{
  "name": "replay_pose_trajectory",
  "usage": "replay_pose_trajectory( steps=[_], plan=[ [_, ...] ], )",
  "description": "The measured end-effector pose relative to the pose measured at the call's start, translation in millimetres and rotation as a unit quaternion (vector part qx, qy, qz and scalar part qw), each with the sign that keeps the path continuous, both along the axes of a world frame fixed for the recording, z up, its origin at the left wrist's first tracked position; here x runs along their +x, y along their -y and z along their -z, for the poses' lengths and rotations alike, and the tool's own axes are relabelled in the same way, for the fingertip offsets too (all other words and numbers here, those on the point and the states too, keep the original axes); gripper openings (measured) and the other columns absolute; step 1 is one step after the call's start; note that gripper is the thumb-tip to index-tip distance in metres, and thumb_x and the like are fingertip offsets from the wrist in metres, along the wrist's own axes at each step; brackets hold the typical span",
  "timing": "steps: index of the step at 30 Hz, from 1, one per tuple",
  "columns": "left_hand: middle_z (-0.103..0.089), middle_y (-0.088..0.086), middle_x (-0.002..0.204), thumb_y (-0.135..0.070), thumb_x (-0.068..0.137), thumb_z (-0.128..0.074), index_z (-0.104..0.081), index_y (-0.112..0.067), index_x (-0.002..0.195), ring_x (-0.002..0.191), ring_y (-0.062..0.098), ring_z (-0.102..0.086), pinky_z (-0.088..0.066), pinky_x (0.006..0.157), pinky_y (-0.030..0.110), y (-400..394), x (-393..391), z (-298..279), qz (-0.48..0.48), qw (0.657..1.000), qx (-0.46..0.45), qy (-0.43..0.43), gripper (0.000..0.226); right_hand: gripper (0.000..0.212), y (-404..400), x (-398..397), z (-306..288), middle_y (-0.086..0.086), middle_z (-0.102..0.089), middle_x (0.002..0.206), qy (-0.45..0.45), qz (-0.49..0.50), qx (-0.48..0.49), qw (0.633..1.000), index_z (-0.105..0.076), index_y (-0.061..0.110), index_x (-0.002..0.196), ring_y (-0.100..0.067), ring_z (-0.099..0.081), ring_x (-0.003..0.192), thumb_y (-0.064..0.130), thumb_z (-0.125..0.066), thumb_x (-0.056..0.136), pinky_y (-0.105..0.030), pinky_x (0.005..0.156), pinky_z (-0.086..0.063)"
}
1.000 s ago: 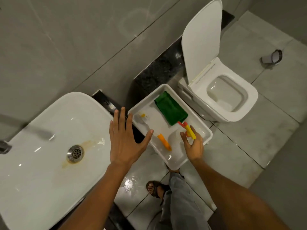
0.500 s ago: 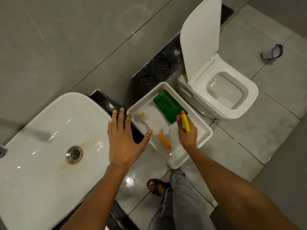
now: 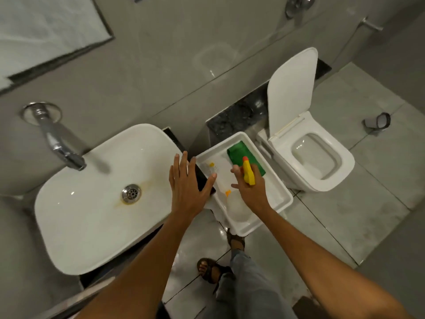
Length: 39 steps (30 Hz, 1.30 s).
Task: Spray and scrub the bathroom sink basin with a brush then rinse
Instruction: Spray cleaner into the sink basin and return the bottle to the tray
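A white sink basin (image 3: 92,210) sits at the left, with a metal drain (image 3: 131,193) ringed by a brownish stain. A chrome tap (image 3: 57,143) juts from the wall above it. My right hand (image 3: 250,187) is shut on a spray bottle with a yellow and red trigger head (image 3: 248,172), its clear body hanging below the hand over a white tray (image 3: 279,180). My left hand (image 3: 187,187) hovers flat with fingers spread over the basin's right rim. A white-bristled brush with an orange handle (image 3: 213,168) lies in the tray beside a green cloth (image 3: 241,151).
A white toilet (image 3: 322,157) with its lid up stands right of the tray. A mirror (image 3: 46,26) hangs at the upper left. A small grey object (image 3: 378,122) lies on the floor tiles at the far right. My sandalled foot (image 3: 210,269) stands on wet tiles below.
My right hand has lifted the spray bottle up out of the tray. The view has tilted up, bringing the tap and mirror into sight. My left hand stays spread near the basin's edge.
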<state>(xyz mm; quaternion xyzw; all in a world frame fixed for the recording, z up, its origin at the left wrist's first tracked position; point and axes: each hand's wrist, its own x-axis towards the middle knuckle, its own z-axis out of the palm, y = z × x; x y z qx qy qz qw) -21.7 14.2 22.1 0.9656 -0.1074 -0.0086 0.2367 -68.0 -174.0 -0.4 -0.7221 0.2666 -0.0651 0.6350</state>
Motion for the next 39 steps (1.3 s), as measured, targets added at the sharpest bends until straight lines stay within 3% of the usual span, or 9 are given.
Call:
replay_pose_trajectory(
  steps=[3,7,13,16,21,27,32,36,39],
  plan=[
    [-0.029,0.013,0.176,-0.064,0.103,-0.050,-0.047,-0.011,0.158,0.167,0.034,-0.018,-0.016,0.134,0.056,-28.2,-8.6,-6.6,-0.045,0.999,-0.006,0.022,0.076,0.040,-17.2,-5.7,-23.4,0.001,-0.078,0.107,-0.002,0.001,0.054,0.999,-0.058,0.029,0.130,-0.010,-0.076,0.104,0.050,-0.067,0.098,-0.037,0.063,-0.068],
    [-0.029,0.012,0.176,-0.063,0.104,-0.045,-0.049,-0.012,0.156,0.167,0.034,-0.016,-0.014,0.134,0.058,-83.8,-19.4,-7.9,-0.113,0.993,-0.011,0.018,0.073,0.054,-44.0,-19.8,-44.8,0.005,-0.079,0.105,-0.010,-0.019,0.074,0.997,-0.062,0.031,0.134,-0.008,-0.076,0.101,0.068,-0.061,0.094,-0.037,0.061,-0.067],
    [-0.030,0.011,0.175,-0.069,0.104,-0.034,-0.050,-0.014,0.154,0.167,0.031,-0.015,-0.012,0.134,0.054,-176.4,-48.2,-9.6,-0.234,0.971,-0.032,0.018,0.076,0.030,-103.8,-48.6,-75.7,0.007,-0.080,0.107,-0.040,-0.117,0.060,0.991,-0.071,0.055,0.102,-0.006,-0.076,0.093,0.077,-0.052,0.093,-0.037,0.062,-0.067],
    [-0.034,0.015,0.173,-0.066,0.103,-0.037,-0.050,-0.011,0.153,0.165,0.036,-0.020,-0.016,0.132,0.059,-209.4,-67.9,-8.4,-0.308,0.951,-0.031,0.028,0.075,0.039,-133.3,-64.2,-83.6,-0.001,-0.078,0.105,-0.070,-0.178,0.094,0.977,-0.077,0.042,0.103,-0.011,-0.074,0.099,0.073,-0.054,0.094,-0.045,0.063,-0.068],
    [-0.028,0.017,0.176,-0.072,0.100,-0.027,-0.041,-0.008,0.161,0.167,0.037,-0.014,-0.009,0.134,0.061,-251.9,-91.1,-3.5,-0.376,0.926,-0.036,0.007,0.090,0.056,-174.8,-80.7,-87.5,-0.004,-0.079,0.107,-0.148,-0.275,0.119,0.942,-0.067,0.023,0.131,-0.023,-0.072,0.107,0.065,-0.052,0.098,-0.051,0.073,-0.068],
    [-0.020,0.015,0.179,-0.074,0.101,-0.026,-0.032,-0.008,0.166,0.168,0.034,-0.008,-0.007,0.136,0.058,-268.8,-101.3,5.7,-0.383,0.923,-0.043,-0.024,0.093,0.046,-206.4,-86.3,-89.5,-0.020,-0.076,0.073,-0.137,-0.274,0.016,0.952,-0.075,0.016,0.101,-0.033,-0.079,0.081,0.054,-0.049,0.105,-0.057,0.081,-0.064],
    [-0.021,0.013,0.179,-0.073,0.102,-0.025,-0.033,-0.010,0.166,0.168,0.032,-0.010,-0.006,0.137,0.055,-269.5,-103.2,10.8,-0.378,0.925,-0.014,-0.022,0.090,0.044,-208.8,-76.5,-90.7,-0.010,-0.081,0.085,-0.173,-0.250,0.078,0.949,-0.076,0.016,0.091,-0.039,-0.077,0.094,0.056,-0.059,0.100,-0.059,0.071,-0.066],
    [-0.024,0.013,0.178,-0.071,0.103,-0.028,-0.035,-0.010,0.165,0.168,0.033,-0.013,-0.008,0.136,0.056,-268.0,-102.7,13.4,-0.381,0.924,0.001,-0.015,0.087,0.037,-199.3,-66.2,-91.3,-0.009,-0.078,0.068,-0.159,-0.223,0.045,0.961,-0.073,0.032,0.077,-0.050,-0.075,0.080,0.055,-0.057,0.101,-0.061,0.071,-0.064],
    [-0.027,0.014,0.177,-0.071,0.102,-0.030,-0.038,-0.009,0.164,0.167,0.033,-0.016,-0.010,0.136,0.056,-266.2,-102.4,13.7,-0.384,0.923,0.006,-0.009,0.087,0.040,-187.8,-58.8,-95.5,-0.014,-0.079,0.076,-0.153,-0.199,0.047,0.967,-0.074,0.030,0.078,-0.042,-0.077,0.078,0.059,-0.058,0.100,-0.052,0.062,-0.066]
  ],
)
